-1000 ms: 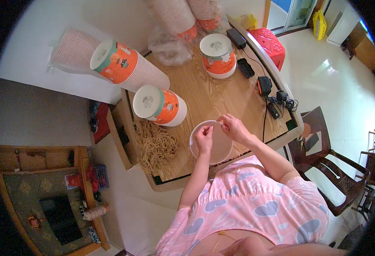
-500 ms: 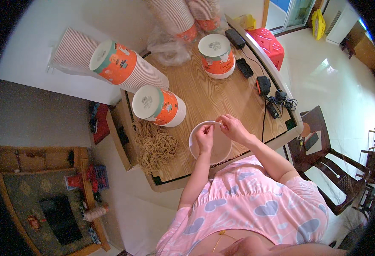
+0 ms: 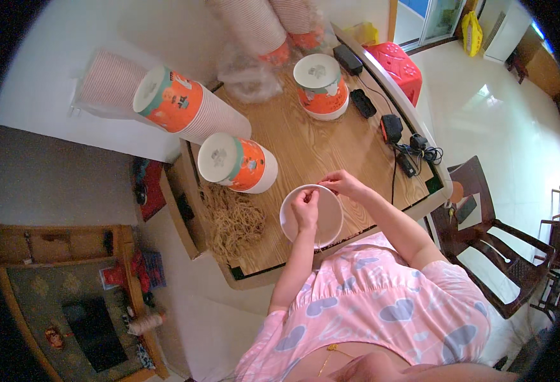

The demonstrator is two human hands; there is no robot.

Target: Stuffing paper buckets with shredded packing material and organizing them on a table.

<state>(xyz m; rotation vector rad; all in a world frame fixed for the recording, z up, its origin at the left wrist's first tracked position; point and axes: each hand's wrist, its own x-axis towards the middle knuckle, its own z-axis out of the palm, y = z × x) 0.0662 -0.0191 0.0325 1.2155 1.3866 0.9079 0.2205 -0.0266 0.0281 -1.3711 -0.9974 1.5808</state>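
Note:
In front of me a white paper bucket (image 3: 329, 219) stands with its mouth facing up at the table's near edge. My left hand (image 3: 306, 207) reaches over its opening, fingers pinched just inside the far rim; what they hold is too small to make out. A thin pale strand shows below that wrist, against the bucket's near side. My right hand (image 3: 343, 183) is closed at the far right of the rim, thumb and fingers pinching there. Left of the bucket lies a tangled heap of tan twine (image 3: 234, 219).
Upside-down orange-and-green paper buckets stand beyond the twine, a short stack (image 3: 254, 167) and a long leaning stack (image 3: 187, 105). Another bucket stack (image 3: 322, 89) stands farther back. Black adapters and cables (image 3: 413, 153) line the table's right side. A dark wooden chair (image 3: 483, 235) stands to the right.
My right hand has shifted slightly up and left along the rim. My left hand stays pinched over the bucket, and the thin strand below its wrist now shows.

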